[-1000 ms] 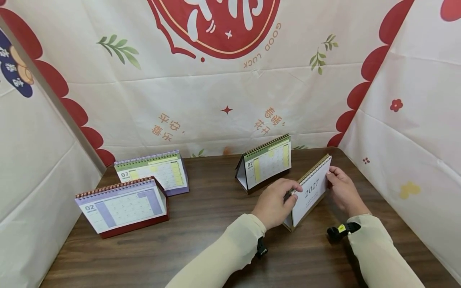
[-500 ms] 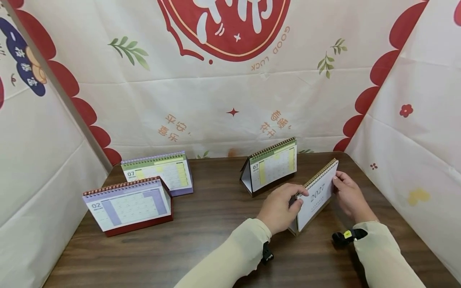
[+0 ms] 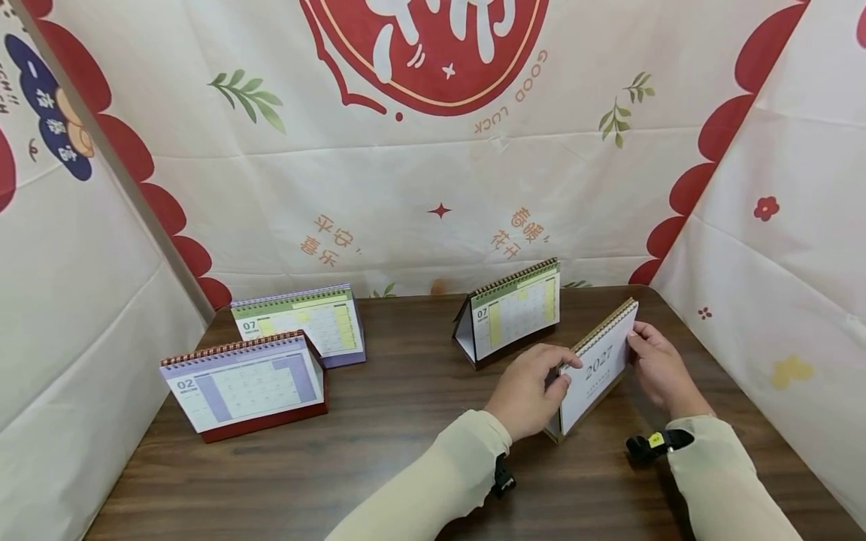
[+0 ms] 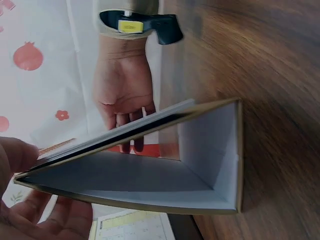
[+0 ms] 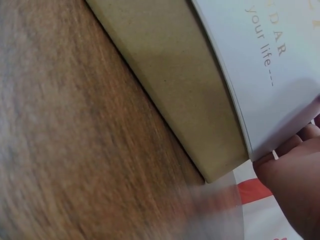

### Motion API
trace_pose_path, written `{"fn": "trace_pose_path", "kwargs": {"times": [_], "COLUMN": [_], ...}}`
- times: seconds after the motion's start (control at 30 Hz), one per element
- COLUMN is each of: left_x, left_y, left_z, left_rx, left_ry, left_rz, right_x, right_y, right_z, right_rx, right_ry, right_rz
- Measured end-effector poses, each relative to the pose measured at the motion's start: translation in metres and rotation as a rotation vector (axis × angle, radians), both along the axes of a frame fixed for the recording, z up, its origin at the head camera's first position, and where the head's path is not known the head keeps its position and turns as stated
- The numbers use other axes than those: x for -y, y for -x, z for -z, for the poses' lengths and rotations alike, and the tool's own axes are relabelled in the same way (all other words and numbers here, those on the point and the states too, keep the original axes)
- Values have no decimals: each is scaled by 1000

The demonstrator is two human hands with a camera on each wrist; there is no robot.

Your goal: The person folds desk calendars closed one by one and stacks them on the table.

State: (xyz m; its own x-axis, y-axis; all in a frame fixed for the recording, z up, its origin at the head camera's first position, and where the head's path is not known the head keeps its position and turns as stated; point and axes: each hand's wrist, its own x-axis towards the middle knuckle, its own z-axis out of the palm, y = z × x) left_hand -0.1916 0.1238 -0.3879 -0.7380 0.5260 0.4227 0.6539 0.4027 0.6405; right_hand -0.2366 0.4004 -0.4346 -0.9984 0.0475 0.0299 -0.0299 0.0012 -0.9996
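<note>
Both hands on the 2027 calendar [image 3: 598, 376]

Nearest you, at the bottom of the frame, your pale sleeves [image 3: 433, 473] rest low over the wood-grain table [image 3: 379, 473]. Right of centre, your left hand [image 3: 524, 394] pinches the calendar's left end near the top, thumb on the cover side and fingers on the back panel, as the left wrist view shows. Your right hand [image 3: 659, 368] pinches the far end, thumb at the cover's edge; how far those fingers wrap behind you cannot tell. Gripping both ends probably steadies the hollow stand and holds its angle.

The calendar sits in the right half of the frame, set diagonally, and looks to be standing on the table. Its cover is white with grey numerals, bound by a gold-toned wire coil [image 3: 604, 328]. The brown board stand [image 5: 165, 85] is pale inside, a triangle seen end-on.

Farther off, the red-based calendar [image 3: 250, 379] at left shows 02, angled so its page is readable. The dark-based calendar [image 3: 517, 312], above centre right, shows 07; the lavender-based calendar [image 3: 325, 319], partly hidden behind the red one, shows 07 too. Each stands on its own spread base. Printed cloth [image 3: 379, 180] fills the upper frame
</note>
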Motion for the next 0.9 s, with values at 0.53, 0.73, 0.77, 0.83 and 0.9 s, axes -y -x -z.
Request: {"fn": "trace_pose_path", "kwargs": {"times": [0.53,0.73,0.77,0.83,0.9], "left_x": [15,28,30,36,42], "left_y": [4,5,6,7,8], "left_z": [-13,-25,-26,-28,-29], "left_rx": [-45,-76,-79,-76,-79], "left_ry": [-20,-22,-23,-25,-32], "left_rz": [124,151,154,164,176], "right_x": [7,18,20,24,29], "right_y": [-14,-19,-19,-20,-22], "right_z": [-23,-40,-43,-46,-50], "right_rx": [-17,-74,-75,-68,-62], "right_ry": [-132,-138,-139,-146,-155], "right_rz": [40,60,59,57,53]}}
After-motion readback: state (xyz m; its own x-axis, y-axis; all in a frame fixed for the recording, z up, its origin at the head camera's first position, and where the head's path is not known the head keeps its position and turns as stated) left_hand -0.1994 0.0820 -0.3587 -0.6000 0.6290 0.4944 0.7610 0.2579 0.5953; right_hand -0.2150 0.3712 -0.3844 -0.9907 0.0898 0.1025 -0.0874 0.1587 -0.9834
